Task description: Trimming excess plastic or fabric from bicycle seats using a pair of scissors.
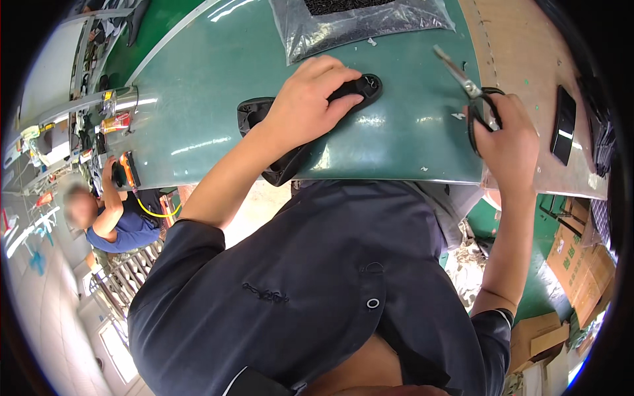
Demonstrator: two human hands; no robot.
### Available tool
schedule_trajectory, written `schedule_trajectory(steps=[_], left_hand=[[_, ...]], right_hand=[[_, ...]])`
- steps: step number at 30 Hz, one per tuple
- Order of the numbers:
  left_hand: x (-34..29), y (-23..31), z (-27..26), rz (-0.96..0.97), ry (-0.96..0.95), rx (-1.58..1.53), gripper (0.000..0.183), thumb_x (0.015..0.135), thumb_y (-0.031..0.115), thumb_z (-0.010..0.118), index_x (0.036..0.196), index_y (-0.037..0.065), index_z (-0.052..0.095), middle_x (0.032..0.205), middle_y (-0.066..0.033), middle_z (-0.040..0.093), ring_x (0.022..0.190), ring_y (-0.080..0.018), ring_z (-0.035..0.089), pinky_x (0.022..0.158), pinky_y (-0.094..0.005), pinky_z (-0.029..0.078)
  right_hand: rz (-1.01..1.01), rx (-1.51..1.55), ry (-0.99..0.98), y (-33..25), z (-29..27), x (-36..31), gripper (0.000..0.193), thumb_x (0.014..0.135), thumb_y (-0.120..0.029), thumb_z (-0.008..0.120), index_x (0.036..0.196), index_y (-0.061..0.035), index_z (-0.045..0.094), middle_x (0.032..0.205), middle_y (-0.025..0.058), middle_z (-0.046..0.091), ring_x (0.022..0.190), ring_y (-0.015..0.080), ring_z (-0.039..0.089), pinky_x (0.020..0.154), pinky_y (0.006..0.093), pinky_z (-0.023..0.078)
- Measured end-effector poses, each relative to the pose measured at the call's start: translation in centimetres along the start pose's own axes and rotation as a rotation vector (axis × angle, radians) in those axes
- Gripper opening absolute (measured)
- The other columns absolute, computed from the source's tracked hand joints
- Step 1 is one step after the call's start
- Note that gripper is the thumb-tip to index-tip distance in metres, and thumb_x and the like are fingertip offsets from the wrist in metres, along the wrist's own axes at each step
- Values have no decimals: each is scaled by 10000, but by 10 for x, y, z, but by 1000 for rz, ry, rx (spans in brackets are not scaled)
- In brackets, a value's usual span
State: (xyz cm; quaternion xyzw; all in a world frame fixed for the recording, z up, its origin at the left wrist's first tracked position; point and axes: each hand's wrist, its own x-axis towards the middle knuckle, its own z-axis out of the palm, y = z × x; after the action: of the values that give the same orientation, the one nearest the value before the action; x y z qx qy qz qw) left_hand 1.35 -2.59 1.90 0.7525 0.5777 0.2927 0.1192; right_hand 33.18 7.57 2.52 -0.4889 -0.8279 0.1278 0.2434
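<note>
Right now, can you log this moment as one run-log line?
left hand: pressing on black plastic part | right hand: holding scissors, blades up | surface: green belt | nearby: clear bag of black pieces

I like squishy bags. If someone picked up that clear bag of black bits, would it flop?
Probably yes. The bag is thin crinkled plastic, so it would likely sag and change shape. The many small black pieces inside would probably shift around. Lying flat, it seems unlikely to roll.
</note>
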Motion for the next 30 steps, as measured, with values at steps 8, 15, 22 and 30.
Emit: schedule_trajectory(steps=[8, 15, 22, 30], left_hand=[[29, -9, 3, 268, -118, 167, 221, 853, 64, 773, 1064, 22, 725, 998, -80, 674, 909, -280, 669, 792, -375, 570], [20, -16, 15, 404, -60, 303, 169, 788, 22, 776, 936, 45, 699, 960, -60, 681, 857, -240, 674, 750, -350, 574], [10, -28, 31, 375, 226, 155, 156, 743, 14, 777, 872, 55, 699, 905, -50, 681, 778, -233, 664, 690, -335, 572], [10, -31, 33, 344, 226, 92, 140, 729, 9, 772, 833, 60, 694, 874, -35, 668, 752, -225, 640, 662, -330, 555]], right_hand=[[-132, -115, -158, -22, -5, -15, 285, 798, -215, 811, 1017, -62, 712, 957, 84, 655, 887, 318, 680, 733, 433, 560], [-272, -189, -212, -33, 0, -10, 317, 758, -216, 841, 949, -47, 654, 956, 83, 611, 910, 302, 660, 743, 430, 557], [-312, -197, -288, -37, 7, 2, 373, 742, -159, 839, 1036, -29, 650, 999, 103, 616, 945, 332, 651, 772, 451, 544], [-432, -308, -274, -49, 9, 15, 371, 722, -167, 850, 959, -37, 595, 978, 98, 561, 950, 307, 617, 798, 431, 530]])
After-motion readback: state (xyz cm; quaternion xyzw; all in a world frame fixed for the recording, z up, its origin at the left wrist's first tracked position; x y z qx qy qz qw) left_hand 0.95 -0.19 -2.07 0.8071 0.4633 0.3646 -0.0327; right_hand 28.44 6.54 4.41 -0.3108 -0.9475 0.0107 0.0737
